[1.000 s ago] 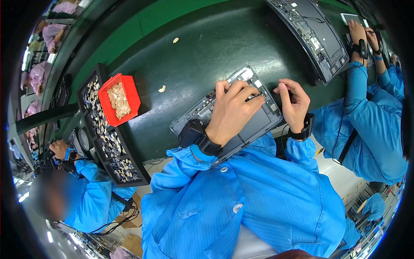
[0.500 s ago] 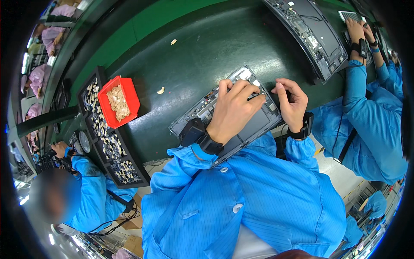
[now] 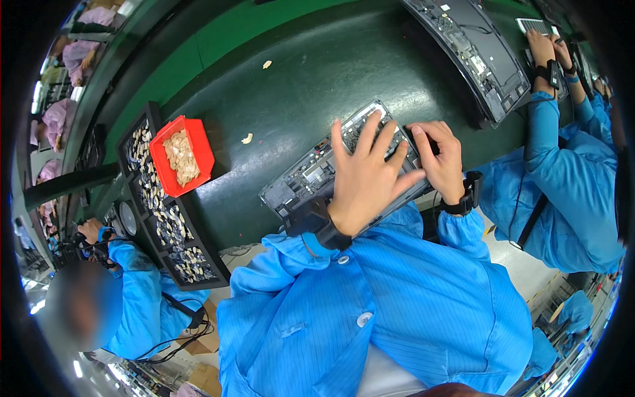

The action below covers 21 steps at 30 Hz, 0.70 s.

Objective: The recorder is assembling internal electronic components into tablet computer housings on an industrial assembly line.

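Laptop is laid uncovered at bench's near edge. Left hand is spread wide over it, empty. Right hand is half-curled at laptop's right edge; whether anything is pinched cannot be told.

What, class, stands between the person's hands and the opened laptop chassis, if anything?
Nothing visible does: the left hand spreads over the laptop chassis and the right hand is at its right edge, though contact is hard to tell. The red bin stands aside, left.
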### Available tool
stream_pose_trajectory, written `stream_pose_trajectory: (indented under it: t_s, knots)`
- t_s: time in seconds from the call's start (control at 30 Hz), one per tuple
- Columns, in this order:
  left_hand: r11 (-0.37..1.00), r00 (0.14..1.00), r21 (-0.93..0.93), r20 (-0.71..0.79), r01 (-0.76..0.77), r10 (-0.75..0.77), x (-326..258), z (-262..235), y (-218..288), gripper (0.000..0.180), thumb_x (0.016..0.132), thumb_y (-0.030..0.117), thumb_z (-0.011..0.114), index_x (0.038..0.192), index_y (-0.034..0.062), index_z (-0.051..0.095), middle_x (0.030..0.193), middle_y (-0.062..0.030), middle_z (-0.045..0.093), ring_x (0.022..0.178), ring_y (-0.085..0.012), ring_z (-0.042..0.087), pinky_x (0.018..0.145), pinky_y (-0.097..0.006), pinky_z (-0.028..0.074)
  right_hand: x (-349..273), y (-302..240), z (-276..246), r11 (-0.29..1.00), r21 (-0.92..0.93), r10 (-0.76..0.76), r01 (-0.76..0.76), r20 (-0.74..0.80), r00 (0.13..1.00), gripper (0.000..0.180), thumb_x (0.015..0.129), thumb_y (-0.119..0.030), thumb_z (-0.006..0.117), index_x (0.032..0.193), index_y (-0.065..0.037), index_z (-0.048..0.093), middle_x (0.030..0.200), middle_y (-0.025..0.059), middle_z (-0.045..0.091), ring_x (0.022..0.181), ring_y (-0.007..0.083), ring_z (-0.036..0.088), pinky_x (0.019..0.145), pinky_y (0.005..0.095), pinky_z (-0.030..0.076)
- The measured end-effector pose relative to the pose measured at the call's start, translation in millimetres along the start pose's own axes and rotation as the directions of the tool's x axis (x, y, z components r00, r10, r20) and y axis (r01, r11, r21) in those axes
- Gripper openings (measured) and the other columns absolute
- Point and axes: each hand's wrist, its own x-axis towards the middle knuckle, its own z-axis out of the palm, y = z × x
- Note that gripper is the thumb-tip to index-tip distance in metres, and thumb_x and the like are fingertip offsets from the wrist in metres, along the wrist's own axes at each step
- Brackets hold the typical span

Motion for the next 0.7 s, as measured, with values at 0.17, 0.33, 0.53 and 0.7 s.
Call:
stream_pose_trajectory:
  t_s: [0.17,0.33,0.53,0.7]
  knots:
    - [0.995,0.967,-0.059,0.246,0.077,-0.061,-39.6,1.8,14.1,0.105,0.077,0.051,0.082,0.154,-0.0077,0.042,0.165,-0.0225,0.037,0.156,-0.0371,0.030,0.125,-0.065,0.018,-11.8,-18.2,7.5,0.944,-0.287,-0.145,0.161,0.076,0.987,0.017,0.097,-0.013,0.068,0.101,0.003,0.070,0.103,0.0183,0.066,0.099,0.0392,0.061,0.086,0.0438,0.048]
    - [0.999,0.983,-0.049,0.184,-0.003,0.012,-49.5,11.4,18.5,0.094,0.082,0.043,0.079,0.152,-0.0088,0.045,0.162,-0.0241,0.041,0.156,-0.0358,0.031,0.126,-0.057,0.025,-14.5,-14.2,8.0,0.973,-0.201,-0.089,0.113,0.128,0.988,0.017,0.097,-0.013,0.068,0.097,0.004,0.063,0.099,0.0204,0.063,0.094,0.0380,0.061,0.085,0.0427,0.048]
    - [0.998,0.984,0.058,0.174,0.027,-0.037,-53.6,-5.9,11.9,0.097,0.076,0.038,0.084,0.153,-0.0054,0.045,0.162,-0.0198,0.042,0.155,-0.0318,0.033,0.126,-0.055,0.025,-0.4,-14.5,2.9,0.989,-0.132,0.100,-0.071,0.226,0.969,0.020,0.099,-0.016,0.069,0.092,0.002,0.062,0.092,0.0136,0.060,0.086,0.0300,0.058,0.077,0.0367,0.046]
    - [0.997,0.991,-0.050,0.118,-0.064,0.069,-57.3,0.6,3.9,0.082,0.077,0.032,0.082,0.147,-0.0009,0.054,0.158,-0.0168,0.049,0.153,-0.0266,0.039,0.127,-0.052,0.025,-5.5,-5.5,6.9,0.998,0.053,0.012,-0.022,0.179,0.984,0.018,0.107,-0.018,0.061,0.102,-0.001,0.063,0.095,0.0047,0.063,0.088,0.0158,0.057,0.082,0.0288,0.045]
